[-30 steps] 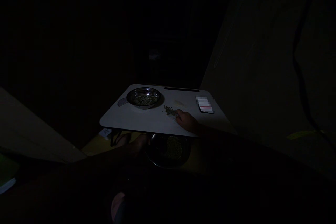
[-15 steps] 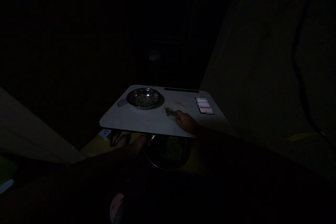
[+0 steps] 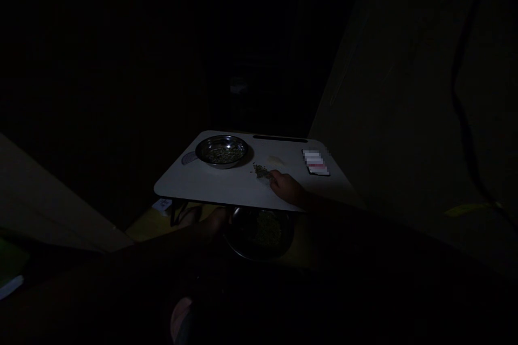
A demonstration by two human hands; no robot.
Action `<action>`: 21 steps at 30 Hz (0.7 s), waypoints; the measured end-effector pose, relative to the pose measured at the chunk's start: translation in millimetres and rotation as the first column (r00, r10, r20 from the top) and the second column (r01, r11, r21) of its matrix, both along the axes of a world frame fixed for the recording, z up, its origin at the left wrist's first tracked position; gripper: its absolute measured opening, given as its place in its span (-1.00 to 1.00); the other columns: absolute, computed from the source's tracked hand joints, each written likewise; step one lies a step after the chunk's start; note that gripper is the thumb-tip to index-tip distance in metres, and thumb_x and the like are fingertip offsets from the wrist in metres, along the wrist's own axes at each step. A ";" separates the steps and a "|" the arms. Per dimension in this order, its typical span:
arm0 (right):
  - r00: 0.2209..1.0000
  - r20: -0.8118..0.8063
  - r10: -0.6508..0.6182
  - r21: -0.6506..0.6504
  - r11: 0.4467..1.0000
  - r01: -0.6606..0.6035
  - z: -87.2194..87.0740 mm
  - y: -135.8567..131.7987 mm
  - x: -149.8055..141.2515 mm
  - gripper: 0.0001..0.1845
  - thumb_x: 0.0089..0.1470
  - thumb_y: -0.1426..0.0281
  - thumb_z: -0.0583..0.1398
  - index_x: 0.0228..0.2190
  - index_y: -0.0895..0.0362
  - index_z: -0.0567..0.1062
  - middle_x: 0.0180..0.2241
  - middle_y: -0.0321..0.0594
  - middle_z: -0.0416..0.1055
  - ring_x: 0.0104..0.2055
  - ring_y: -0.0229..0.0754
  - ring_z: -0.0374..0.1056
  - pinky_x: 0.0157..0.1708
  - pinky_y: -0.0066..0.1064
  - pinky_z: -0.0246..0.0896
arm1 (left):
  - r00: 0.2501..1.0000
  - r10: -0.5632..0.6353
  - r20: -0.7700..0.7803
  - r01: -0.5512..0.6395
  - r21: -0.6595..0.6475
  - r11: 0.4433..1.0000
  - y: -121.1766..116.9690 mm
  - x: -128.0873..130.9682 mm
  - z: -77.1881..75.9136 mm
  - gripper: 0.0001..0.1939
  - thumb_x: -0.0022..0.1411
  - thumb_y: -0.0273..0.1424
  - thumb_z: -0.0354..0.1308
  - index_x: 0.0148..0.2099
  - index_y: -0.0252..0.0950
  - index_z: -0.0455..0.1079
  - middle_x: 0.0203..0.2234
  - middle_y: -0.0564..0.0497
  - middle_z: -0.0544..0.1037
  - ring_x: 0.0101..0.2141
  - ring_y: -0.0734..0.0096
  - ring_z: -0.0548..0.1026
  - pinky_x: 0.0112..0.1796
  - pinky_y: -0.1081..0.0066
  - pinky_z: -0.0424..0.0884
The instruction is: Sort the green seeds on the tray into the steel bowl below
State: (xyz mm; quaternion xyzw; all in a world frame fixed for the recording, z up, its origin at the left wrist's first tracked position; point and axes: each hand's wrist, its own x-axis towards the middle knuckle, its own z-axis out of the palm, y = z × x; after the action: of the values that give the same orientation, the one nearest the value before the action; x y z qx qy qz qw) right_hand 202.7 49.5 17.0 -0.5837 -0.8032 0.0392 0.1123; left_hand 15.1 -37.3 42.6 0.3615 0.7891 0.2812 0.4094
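Note:
On the white table, my right hand (image 3: 287,187) is closed around a small, clear, flat piece (image 3: 265,179), perhaps plastic; its exact kind is unclear in the dark. A little heap of greenish-brown seeds or grains (image 3: 260,170) lies against its far edge. Below the table's near edge, my left hand (image 3: 216,218) is closed at the left rim of a metal bowl (image 3: 243,253), which contains green bits (image 3: 268,229). Deep shadow hides most of its fingers. A second metal bowl (image 3: 202,159) stands on the table at the left, with similar bits inside.
A pale patch of fine grains (image 3: 275,160) lies behind the heap. At the table's (image 3: 194,186) right side rests a phone-like flat object (image 3: 315,163), its face blurred. A slot (image 3: 280,139) runs along the far edge. Walls rise on both sides; a dark cable hangs at right.
Hardly anything differs. My right hand stays by the heap with the clear piece, and my left hand stays at the lower bowl. The view has shifted very slightly.

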 end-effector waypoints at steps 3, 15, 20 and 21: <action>1.000 0.007 -0.014 -0.015 1.000 0.014 3.2 -0.4 -1.5 -0.66 -0.02 0.38 -0.10 -0.15 0.16 0.17 -0.30 -0.13 0.34 -0.30 -0.22 0.25 -0.36 -0.48 0.03 | 0.999 -0.030 0.013 0.030 0.052 0.998 -0.7 0.6 -3.9 -0.89 -0.27 -0.46 0.01 -0.74 -0.26 0.17 -0.76 0.00 0.33 -0.60 0.29 0.36 -0.71 0.42 0.19; 0.999 -0.005 -0.037 0.009 0.999 0.037 2.3 2.4 -2.3 -0.66 -0.02 0.39 -0.10 -0.15 0.18 0.16 -0.29 -0.11 0.33 -0.29 -0.21 0.25 -0.36 -0.48 0.04 | 0.997 -0.044 -0.058 0.047 0.053 0.997 -7.4 2.4 12.0 -0.85 -0.28 -0.48 0.04 -0.79 -0.27 0.22 -0.80 0.05 0.28 -0.65 0.39 0.30 -0.68 0.44 0.17; 0.999 -0.007 -0.036 0.016 0.999 0.036 0.6 0.2 2.0 -0.66 -0.03 0.39 -0.09 -0.16 0.17 0.17 -0.30 -0.13 0.34 -0.31 -0.22 0.25 -0.37 -0.49 0.04 | 0.979 -0.166 0.114 0.164 0.032 0.986 2.8 -2.1 -2.3 -0.78 -0.23 -0.55 -0.05 -0.82 -0.29 0.18 -0.86 0.08 0.20 -0.72 0.47 0.24 -0.67 0.46 0.17; 0.999 -0.010 -0.036 0.016 0.999 0.036 0.1 0.3 3.0 -0.66 -0.03 0.39 -0.09 -0.16 0.17 0.17 -0.30 -0.13 0.34 -0.31 -0.22 0.25 -0.37 -0.49 0.04 | 0.977 -0.170 0.127 0.168 0.024 0.985 3.9 -2.4 -4.6 -0.77 -0.23 -0.55 -0.05 -0.82 -0.29 0.17 -0.87 0.07 0.21 -0.72 0.47 0.24 -0.67 0.46 0.17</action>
State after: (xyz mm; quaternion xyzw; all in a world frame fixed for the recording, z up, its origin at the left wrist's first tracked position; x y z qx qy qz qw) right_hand 205.7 49.8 17.1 -0.5969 -0.7924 0.0333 0.1215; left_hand 12.7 -33.4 38.1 0.4111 0.7255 0.2735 0.4795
